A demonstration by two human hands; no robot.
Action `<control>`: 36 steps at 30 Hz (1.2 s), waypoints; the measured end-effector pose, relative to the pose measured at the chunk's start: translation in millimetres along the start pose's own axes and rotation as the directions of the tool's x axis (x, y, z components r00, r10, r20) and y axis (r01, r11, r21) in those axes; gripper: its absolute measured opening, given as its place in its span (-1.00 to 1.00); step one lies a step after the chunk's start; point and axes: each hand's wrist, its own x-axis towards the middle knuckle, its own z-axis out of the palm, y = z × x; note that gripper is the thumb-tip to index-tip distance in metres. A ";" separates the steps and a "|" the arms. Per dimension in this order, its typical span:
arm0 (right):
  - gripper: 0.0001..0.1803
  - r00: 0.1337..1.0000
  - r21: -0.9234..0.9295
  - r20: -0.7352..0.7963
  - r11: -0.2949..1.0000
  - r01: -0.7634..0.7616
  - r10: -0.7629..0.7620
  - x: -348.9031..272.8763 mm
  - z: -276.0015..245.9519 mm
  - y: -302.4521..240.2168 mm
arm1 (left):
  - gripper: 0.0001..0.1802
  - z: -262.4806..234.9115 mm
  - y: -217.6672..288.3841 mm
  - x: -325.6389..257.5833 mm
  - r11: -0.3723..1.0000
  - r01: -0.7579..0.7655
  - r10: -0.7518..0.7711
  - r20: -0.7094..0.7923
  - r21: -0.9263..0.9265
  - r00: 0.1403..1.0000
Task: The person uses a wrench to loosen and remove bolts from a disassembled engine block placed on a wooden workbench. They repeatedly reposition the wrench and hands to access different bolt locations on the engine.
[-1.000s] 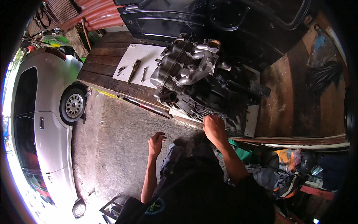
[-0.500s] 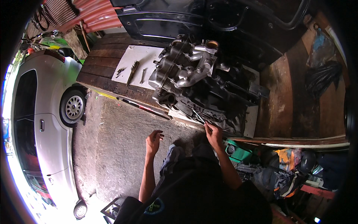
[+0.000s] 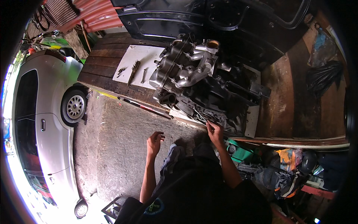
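A grimy car engine (image 3: 160, 74) lies on the wooden bench, its pale metal intake manifold (image 3: 199, 72) uppermost. My right hand (image 3: 215, 132) is closed at the near side of the engine, around a thin silver rod-like tool (image 3: 200, 115). The tool's tip reaches toward the dark engine parts; its exact kind is too small to make out. My left hand (image 3: 153, 143) hangs in front of the bench over the floor, fingers loosely bent and apart, holding nothing. On a white board (image 3: 149, 55) left of the engine lie a dirty brush (image 3: 134, 72), a wrench (image 3: 144, 75) and small parts (image 3: 120, 71).
A black vehicle panel (image 3: 167, 26) stands behind the bench. Far left is a parked silver car (image 3: 52, 130). Below the bench at right sit a green case (image 3: 240, 151) and piled bags (image 3: 287, 160). Black plastic bags (image 3: 324, 76) hang at the right wall.
My right hand has shifted slightly right, and the tool has turned to a flatter angle against the engine. The left hand has barely moved.
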 end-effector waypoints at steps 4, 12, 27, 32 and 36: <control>-0.79 0.997 -0.114 -0.055 0.993 0.040 -0.046 0.4 -0.5 -14.6 | -0.76 -0.3 4.9 1.3 1.000 0.012 -0.012 -0.012 0.009 1.000; -0.91 0.950 -0.602 0.311 0.771 0.205 -0.010 72.3 -33.8 -126.4 | -0.75 -3.3 9.0 2.2 0.999 0.004 -0.005 0.023 0.046 1.000; -0.75 0.999 -0.074 0.028 0.997 -0.016 0.018 -3.1 -12.1 -15.1 | -0.74 3.0 -4.9 0.9 0.999 0.006 -0.006 0.009 0.033 1.000; -0.72 0.999 0.077 -0.033 0.997 0.006 -0.004 -10.3 5.5 7.3 | -0.73 8.8 9.2 10.2 0.998 -0.022 0.019 0.047 0.056 0.999; -0.70 0.999 0.160 -0.018 0.986 -0.046 0.049 -10.8 13.1 14.9 | -0.73 8.2 11.9 10.2 0.999 -0.018 0.017 0.045 0.036 0.999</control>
